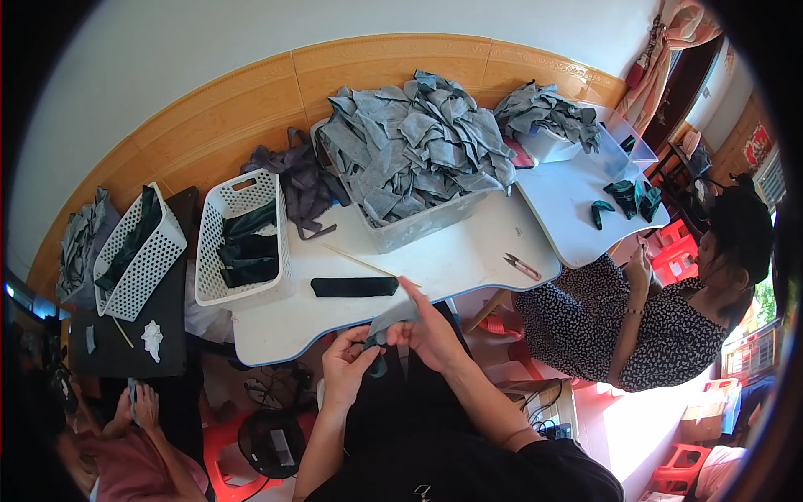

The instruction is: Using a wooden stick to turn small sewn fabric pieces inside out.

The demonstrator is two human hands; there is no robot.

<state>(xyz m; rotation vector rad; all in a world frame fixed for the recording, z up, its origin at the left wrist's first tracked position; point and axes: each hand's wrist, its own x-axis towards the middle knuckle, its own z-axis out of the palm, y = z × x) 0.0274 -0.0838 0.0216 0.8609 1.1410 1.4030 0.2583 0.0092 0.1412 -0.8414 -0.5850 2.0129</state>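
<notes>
Above the table's near edge, both my hands are at a small grey-green fabric piece [390, 322], darker where it bunches up below. My left hand [345, 366] is closed, pinching its lower end between thumb and fingers. My right hand [433, 336] has its fingers stretched out, with the cloth lying against their inner side. Just beyond my hands, a flat dark green fabric strip [355, 288] lies on the white table [452, 255]. A thin light stick [360, 261] lies slantwise behind the strip. To the right lie thread snips [523, 267].
A big bin [418, 224] heaped with grey fabric pieces stands behind. Left of it are dark straps [299, 180] and white baskets [286, 276] [134, 293] of dark green pieces. A co-worker [652, 326] sits at right; another person's hands [142, 408] work at lower left.
</notes>
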